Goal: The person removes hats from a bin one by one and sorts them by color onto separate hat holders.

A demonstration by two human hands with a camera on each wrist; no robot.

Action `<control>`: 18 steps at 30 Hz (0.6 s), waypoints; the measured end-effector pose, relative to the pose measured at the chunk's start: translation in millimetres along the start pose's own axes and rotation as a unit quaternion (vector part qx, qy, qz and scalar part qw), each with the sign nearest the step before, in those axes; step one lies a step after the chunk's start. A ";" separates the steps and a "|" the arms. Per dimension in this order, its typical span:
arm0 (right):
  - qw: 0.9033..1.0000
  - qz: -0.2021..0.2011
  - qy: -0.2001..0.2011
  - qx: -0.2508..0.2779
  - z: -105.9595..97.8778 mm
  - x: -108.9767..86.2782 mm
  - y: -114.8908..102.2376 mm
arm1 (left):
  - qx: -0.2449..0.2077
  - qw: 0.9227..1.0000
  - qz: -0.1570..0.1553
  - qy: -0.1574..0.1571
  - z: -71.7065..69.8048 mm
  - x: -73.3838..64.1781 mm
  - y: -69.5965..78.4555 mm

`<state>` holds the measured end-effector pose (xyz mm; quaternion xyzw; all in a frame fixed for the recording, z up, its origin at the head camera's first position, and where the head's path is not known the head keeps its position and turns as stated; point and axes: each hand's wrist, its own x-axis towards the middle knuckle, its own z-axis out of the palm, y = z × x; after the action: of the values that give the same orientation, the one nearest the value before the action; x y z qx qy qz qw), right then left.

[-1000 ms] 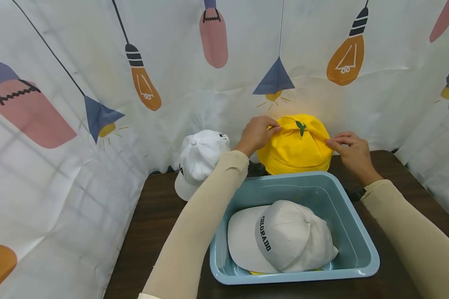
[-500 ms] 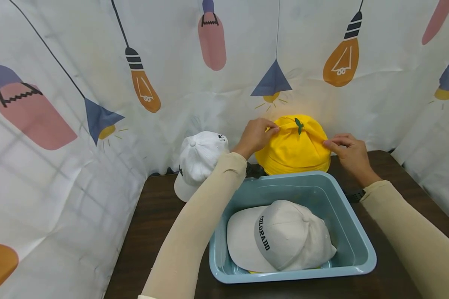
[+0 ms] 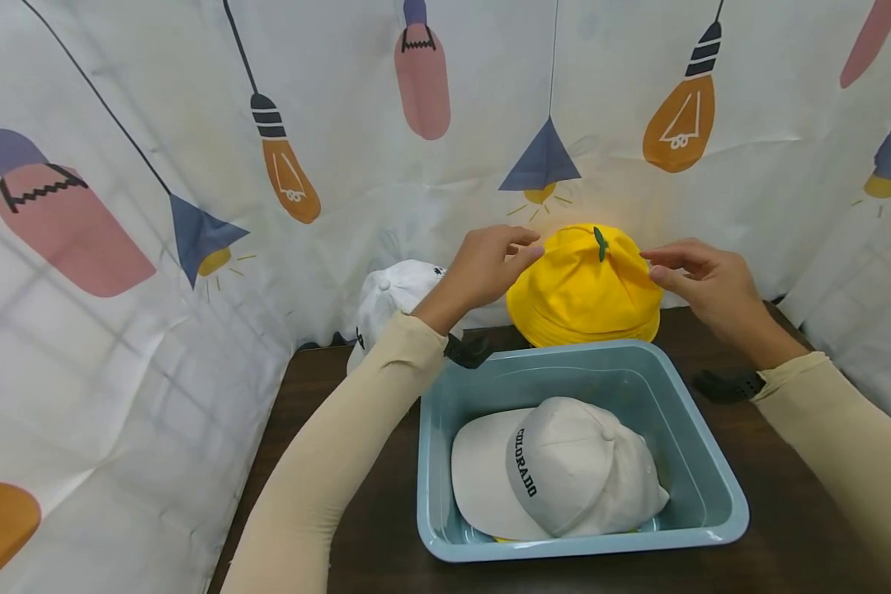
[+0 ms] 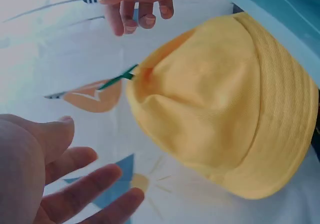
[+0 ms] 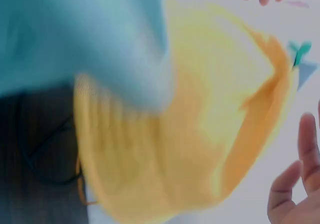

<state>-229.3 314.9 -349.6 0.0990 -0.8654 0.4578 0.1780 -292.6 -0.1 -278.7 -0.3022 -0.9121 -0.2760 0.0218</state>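
Note:
A yellow bucket hat (image 3: 586, 289) with a green sprout on its crown stands upright behind the basin, near the curtain. My left hand (image 3: 493, 264) is at the hat's left side, fingers relaxed and apart from the cloth, as the left wrist view shows. On the other side my right hand (image 3: 701, 280) hovers by the crown with loosely bent fingers and nothing in its grasp. A cream baseball cap (image 3: 572, 470) lettered COLORADO lies in the blue plastic basin (image 3: 731, 520), with a bit of yellow showing beneath it.
A white cap (image 3: 397, 289) stands at the back left, partly hidden by my left arm. The dark wooden table (image 3: 304, 412) runs back to a white curtain (image 3: 416, 206) printed with lamps. Thin cords (image 5: 50, 149) lie near the hat's brim.
Both hands have let go of the yellow bucket hat and drawn outward, left and right. The hat stays in place, its crown slightly reshaped.

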 end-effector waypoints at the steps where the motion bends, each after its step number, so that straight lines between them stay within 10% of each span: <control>1: 1.000 -0.008 -0.011 0.001 0.6 -1.4 -7.5 | 0.004 1.000 0.007 -0.001 -4.3 -6.7 -0.7; 18: 0.977 -0.100 -0.188 -0.020 27.6 -26.8 -66.2 | -0.003 0.999 -0.008 0.036 -34.5 -151.3 -58.1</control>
<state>-188.6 255.1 -324.5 0.2653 -0.8780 0.3940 0.0590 -206.2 -138.2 -309.3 -0.2849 -0.9124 -0.2894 0.0516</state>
